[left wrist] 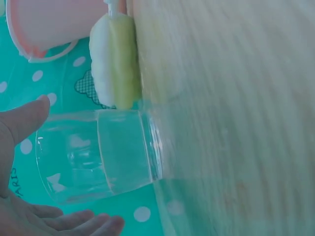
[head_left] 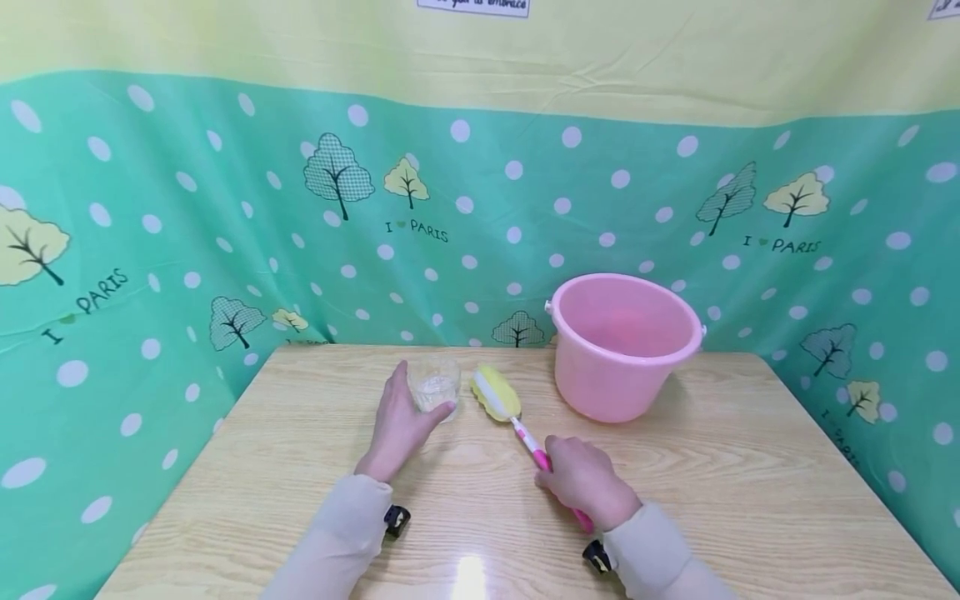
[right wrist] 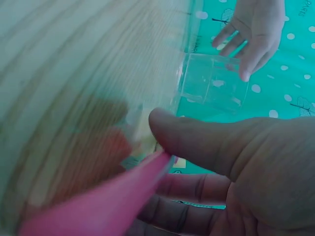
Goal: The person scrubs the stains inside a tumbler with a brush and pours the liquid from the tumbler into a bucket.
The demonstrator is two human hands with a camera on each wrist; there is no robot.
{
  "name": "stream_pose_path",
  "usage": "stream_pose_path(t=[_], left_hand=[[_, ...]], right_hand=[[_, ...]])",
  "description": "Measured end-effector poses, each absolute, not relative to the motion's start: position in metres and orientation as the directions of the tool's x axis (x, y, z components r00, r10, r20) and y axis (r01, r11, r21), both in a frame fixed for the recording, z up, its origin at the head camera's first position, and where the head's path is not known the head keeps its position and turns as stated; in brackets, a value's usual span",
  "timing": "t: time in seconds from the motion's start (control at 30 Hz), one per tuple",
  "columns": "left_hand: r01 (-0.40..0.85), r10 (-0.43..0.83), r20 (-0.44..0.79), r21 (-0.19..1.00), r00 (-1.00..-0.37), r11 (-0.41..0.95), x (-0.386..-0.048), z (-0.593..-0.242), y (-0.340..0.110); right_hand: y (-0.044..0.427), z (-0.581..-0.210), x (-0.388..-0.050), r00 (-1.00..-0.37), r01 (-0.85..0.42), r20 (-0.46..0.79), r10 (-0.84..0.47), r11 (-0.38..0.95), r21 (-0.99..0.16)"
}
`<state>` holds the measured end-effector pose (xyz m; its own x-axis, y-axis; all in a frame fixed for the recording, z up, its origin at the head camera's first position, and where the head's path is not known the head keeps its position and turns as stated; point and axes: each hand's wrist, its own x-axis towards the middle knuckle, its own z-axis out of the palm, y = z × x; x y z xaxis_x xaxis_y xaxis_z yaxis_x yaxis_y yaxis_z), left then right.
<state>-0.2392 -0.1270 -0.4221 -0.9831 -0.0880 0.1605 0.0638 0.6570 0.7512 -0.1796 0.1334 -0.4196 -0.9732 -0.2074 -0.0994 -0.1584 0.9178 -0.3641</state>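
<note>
A clear glass cup (head_left: 435, 385) stands upright on the table, left of the middle. My left hand (head_left: 401, 421) is beside it, thumb and fingers spread around its upper part; in the left wrist view, gaps show between the hand and the cup (left wrist: 98, 152). A sponge brush with a yellow and white head (head_left: 495, 392) lies to the right of the cup, its head pointing away from me. My right hand (head_left: 587, 477) holds its pink handle (right wrist: 113, 196) between thumb and fingers. The palm side of the hand is hidden in the head view.
A pink bucket (head_left: 611, 392) stands at the back right of the wooden table (head_left: 285, 500), beyond the right hand. A green and yellow curtain (head_left: 480, 192) with dots and trees hangs behind the table and along both sides.
</note>
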Motion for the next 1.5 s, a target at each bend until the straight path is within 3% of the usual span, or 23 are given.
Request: stream_pose_path(t=[0.63,1.0,1.5], left_hand=[[-0.096,-0.135,-0.043,0.903,-0.990,0.418,-0.264,-0.425,-0.123],[-0.060,-0.120,-0.017,0.928,-0.993,0.367,-0.269,-0.433,-0.124],[-0.040,-0.135,0.008,0.937,-0.991,0.346,-0.268,-0.436,-0.125]], right_hand=[[0.133,-0.420,-0.183,-0.985,-0.156,-0.039,-0.167,0.966,-0.205],[0.139,-0.421,-0.184,-0.978,-0.187,0.107,-0.179,0.980,-0.067],[0.143,-0.421,-0.186,-0.973,-0.168,0.184,-0.136,0.971,-0.168]])
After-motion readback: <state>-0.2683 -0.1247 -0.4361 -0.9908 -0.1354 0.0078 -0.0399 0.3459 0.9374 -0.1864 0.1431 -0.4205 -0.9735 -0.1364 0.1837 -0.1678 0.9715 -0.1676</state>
